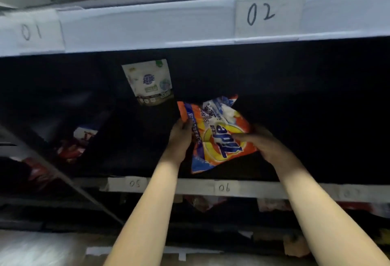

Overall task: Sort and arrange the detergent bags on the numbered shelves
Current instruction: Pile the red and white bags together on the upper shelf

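Fingers (185,125) of both hands are curled on the orange detergent bag (219,137), held inside the dark shelf bay above labels 05 and 06. It is best stood upright beside the white pouch (148,82), far left. Bay floor and depth cannot be made out.

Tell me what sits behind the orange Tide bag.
Behind the orange Tide bag, held by the left hand and right hand, stands a white detergent pouch; the rest is too dark to see.
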Available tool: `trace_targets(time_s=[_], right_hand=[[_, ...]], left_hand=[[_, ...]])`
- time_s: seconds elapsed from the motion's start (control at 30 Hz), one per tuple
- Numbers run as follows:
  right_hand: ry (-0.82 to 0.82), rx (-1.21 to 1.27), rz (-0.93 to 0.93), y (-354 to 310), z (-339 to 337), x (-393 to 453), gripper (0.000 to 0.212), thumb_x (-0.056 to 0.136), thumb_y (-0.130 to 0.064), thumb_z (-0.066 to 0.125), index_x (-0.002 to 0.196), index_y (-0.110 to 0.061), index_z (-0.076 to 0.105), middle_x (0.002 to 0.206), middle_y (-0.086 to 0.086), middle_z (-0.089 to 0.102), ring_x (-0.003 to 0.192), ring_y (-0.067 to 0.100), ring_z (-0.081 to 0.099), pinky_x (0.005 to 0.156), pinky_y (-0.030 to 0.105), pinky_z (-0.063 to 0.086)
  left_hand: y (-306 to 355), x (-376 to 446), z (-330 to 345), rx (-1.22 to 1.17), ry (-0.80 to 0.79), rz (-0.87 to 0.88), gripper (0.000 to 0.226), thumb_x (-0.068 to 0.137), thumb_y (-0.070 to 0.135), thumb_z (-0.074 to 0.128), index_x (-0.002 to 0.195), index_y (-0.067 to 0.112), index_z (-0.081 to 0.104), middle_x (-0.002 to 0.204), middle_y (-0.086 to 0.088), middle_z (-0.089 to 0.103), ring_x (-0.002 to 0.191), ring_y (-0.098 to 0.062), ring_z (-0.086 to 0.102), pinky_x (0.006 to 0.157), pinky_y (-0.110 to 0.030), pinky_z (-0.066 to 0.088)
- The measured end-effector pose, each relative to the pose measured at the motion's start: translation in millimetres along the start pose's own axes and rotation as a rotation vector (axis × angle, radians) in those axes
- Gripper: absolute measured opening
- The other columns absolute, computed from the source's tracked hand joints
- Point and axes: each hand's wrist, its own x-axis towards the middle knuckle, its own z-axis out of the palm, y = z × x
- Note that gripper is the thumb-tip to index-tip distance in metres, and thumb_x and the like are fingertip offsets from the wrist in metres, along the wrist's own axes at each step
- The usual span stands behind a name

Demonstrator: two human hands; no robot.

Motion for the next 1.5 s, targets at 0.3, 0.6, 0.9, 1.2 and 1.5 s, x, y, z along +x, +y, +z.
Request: trace_targets(time_s=[0.3,0.6,0.9,1.2,1.5], right_hand=[[0.129,0.251,-0.149,34,48,-149,0.057,0.06,-0.017,0.077,0.113,-0.006,0.058,0.087,0.005,0.074,0.075,0.019,0.071,0.069,0.035,0.059],[0.276,0.12,-0.594,-48,37,-275,0.031,0.064,-0.018,0.074,0.094,-0.019,0.068,0.093,0.004,0.074,0.085,0.021,0.072,0.069,0.035,0.059],[0.4,-0.111,-0.896,-207,-45,-247,0.018,0.079,-0.018,0.074,0.096,-0.016,0.068,0.082,-0.001,0.071,0.069,0.005,0.068,0.057,0.02,0.052],[0.715,-0.6,-0.774,-270,-105,-150,0.045,0.079,-0.02,0.07,0.12,-0.007,0.061,0.116,0.009,0.065,0.108,0.022,0.06,0.087,0.028,0.042],[0.683,-0.534,-1.076,-185,-90,-210,0.034,0.089,-0.006,0.059,0.122,-0.01,0.061,0.116,0.002,0.065,0.106,0.012,0.06,0.092,0.014,0.039]], left_hand=[[10,-140,-50,0.019,0.029,0.228,0.02,0.099,0.025,0.043,0.091,0.02,0.061,0.078,0.007,0.068,0.07,-0.001,0.064,0.07,-0.026,0.05],[111,-241,-49,-0.183,-0.07,0.65,0.023,0.1,0.026,0.043,0.088,0.026,0.062,0.081,0.01,0.071,0.079,-0.011,0.067,0.072,-0.028,0.054],[273,-180,15,-0.109,-0.042,0.888,0.026,0.101,0.016,0.04,0.082,0.019,0.058,0.073,0.005,0.067,0.062,-0.008,0.063,0.059,-0.027,0.053],[325,-72,86,0.466,0.202,0.625,0.03,0.091,0.02,0.043,0.087,-0.002,0.064,0.107,-0.027,0.064,0.101,-0.039,0.063,0.083,-0.041,0.054],[253,-154,55,0.74,0.453,1.088,0.027,0.099,0.018,0.043,0.117,0.011,0.061,0.115,-0.006,0.064,0.104,-0.018,0.058,0.08,-0.024,0.043]])
